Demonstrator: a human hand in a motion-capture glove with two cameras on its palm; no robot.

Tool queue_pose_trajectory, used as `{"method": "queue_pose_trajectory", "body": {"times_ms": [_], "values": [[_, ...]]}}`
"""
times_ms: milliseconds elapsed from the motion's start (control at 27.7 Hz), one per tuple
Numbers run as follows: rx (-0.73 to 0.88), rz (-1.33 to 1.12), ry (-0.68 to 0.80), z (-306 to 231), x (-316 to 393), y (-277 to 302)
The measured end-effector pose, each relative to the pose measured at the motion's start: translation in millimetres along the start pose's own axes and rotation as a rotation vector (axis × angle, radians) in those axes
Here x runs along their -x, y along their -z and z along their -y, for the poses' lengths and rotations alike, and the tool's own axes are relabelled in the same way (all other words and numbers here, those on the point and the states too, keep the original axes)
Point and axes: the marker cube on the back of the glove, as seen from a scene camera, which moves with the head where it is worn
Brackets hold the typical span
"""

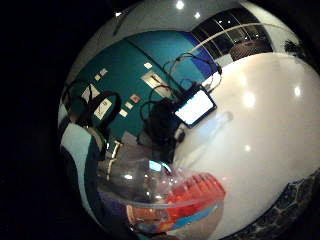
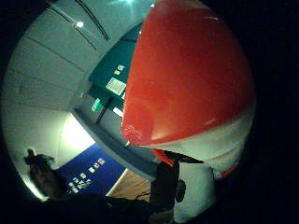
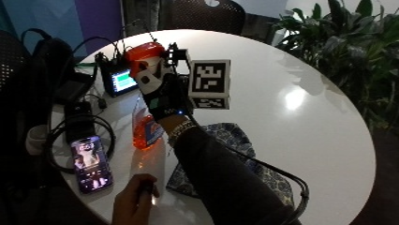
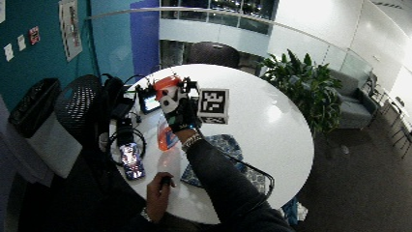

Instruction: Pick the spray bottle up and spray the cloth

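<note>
Spray bottle (image 3: 144,93) in right hand (image 3: 163,91).

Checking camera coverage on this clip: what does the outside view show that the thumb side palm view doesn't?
Only the outside view shows the black-gloved right hand gripping the clear spray bottle of orange liquid above the round white table, the patterned blue cloth under the forearm, the smartphone and the bare left hand. Only the thumb side palm view shows ceiling and walls. Both show the bottle's red spray head.
</note>
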Motion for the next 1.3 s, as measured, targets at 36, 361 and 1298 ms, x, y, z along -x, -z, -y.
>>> {"method": "queue_pose_trajectory", "body": {"times_ms": [36, 361, 1298], "values": [[0.001, -0.007, -0.002, -0.9, -1.9, -0.1], [-0.049, -0.006, 0.045, 0.9, 10.3, 8.6], [0.188, -0.106, -0.046, 4.4, 18.8, -12.2]]}}
